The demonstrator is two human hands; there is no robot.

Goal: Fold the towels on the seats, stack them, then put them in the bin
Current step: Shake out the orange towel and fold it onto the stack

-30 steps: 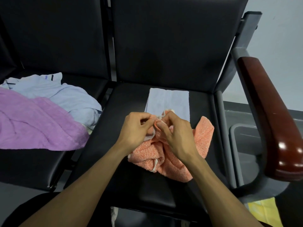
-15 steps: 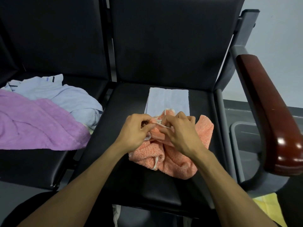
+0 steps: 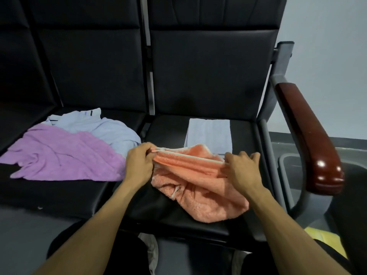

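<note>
Far left, on the left seat (image 3: 59,195): crumpled purple towel (image 3: 59,155), with an unfolded pale blue towel (image 3: 103,128) behind it, partly under its far edge. Both loose, touching each other, reaching the gap between seats.

My left hand (image 3: 139,161) is at the left edge of the right seat (image 3: 168,213), fingers curled, pinching the left end of the orange towel (image 3: 198,187) along its white-trimmed hem. The hem runs taut, slightly downhill, to my right hand (image 3: 242,171), which pinches the other end with thumb and forefinger; the other fingers are spread loosely above. The rest of the orange towel sags in a bunch onto the seat below the hem, a white loop tag showing at front left.

Behind the orange towel, a folded pale blue towel (image 3: 208,133) lies flat on the same seat, its near edge hidden by orange fabric.

Right: the grey frame and brown wooden armrest (image 3: 309,139) stand between the seat and the grey bin (image 3: 286,161), which is partly blocked from view. Something yellow (image 3: 325,237) on the floor at lower right.
</note>
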